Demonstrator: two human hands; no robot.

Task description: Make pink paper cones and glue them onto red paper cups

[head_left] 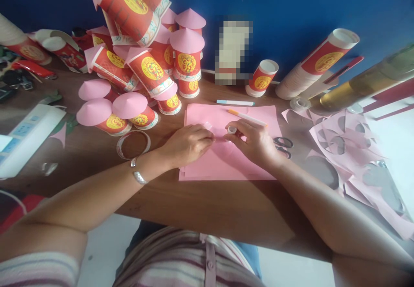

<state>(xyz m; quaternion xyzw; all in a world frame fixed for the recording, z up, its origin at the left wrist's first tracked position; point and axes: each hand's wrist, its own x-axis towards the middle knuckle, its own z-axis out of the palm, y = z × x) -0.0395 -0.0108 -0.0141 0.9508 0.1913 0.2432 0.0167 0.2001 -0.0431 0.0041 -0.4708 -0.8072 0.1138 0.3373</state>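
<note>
Over a stack of pink paper sheets (200, 170), both hands work close together. My right hand (255, 142) is closed around a small white cylinder (231, 130), its round end facing up; whether it is a cap, a glue stick or a small roll cannot be told. My left hand (190, 144), wearing a silver bracelet, is pinched just to the left of it. A pale, shiny scrap (208, 126) shows by its fingertips, too blurred to name. An orange-and-white marker (247, 118) lies on the paper beyond my right hand, and a blue-and-white marker (235, 102) rests behind the sheets.
Red paper cups with pink cone roofs (187, 56) are piled at the back left. A paper ring (133, 144) and power strip (29, 140) lie left. Scissors (284, 144), clear tape (300, 103), stacked cups (318, 62) and pink paper scraps (349, 144) are right.
</note>
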